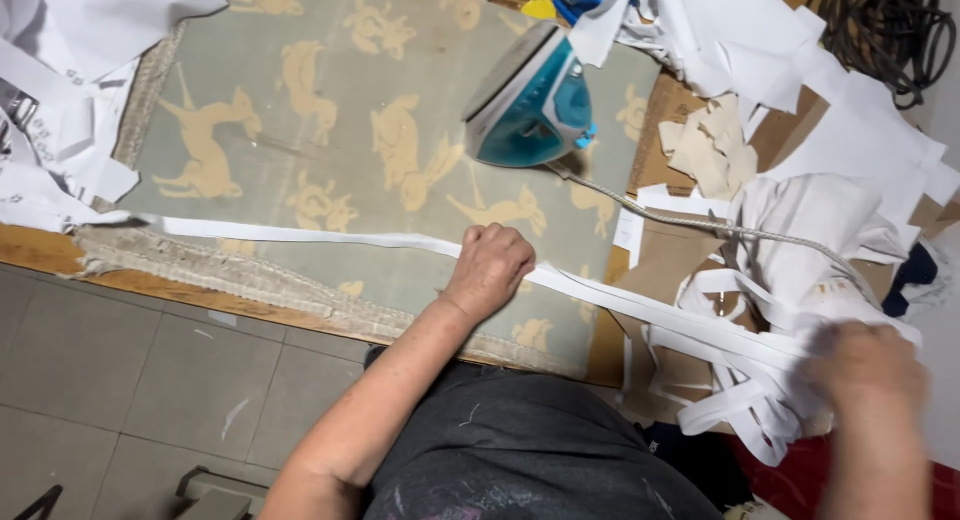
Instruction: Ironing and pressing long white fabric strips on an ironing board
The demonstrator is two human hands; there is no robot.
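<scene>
A long white fabric strip [300, 234] runs left to right across a grey-green pad [330, 150] printed with tan animal shapes. My left hand [492, 268] is fisted on the strip near the pad's front right part, pressing or gripping it. My right hand [868, 368], blurred with motion, is at the lower right in a tangle of white strips [740, 370] and appears closed on them. A teal and white iron [532, 102] rests on the pad beyond my left hand, its braided cord [700, 223] trailing to the right.
Heaps of white fabric pieces [70, 90] lie at the left and upper right. Tan cut pieces [712, 145] sit on brown cardboard [660, 270]. A dark coiled cable [890, 30] is at the top right corner. Grey floor tiles [130, 380] show below the table edge.
</scene>
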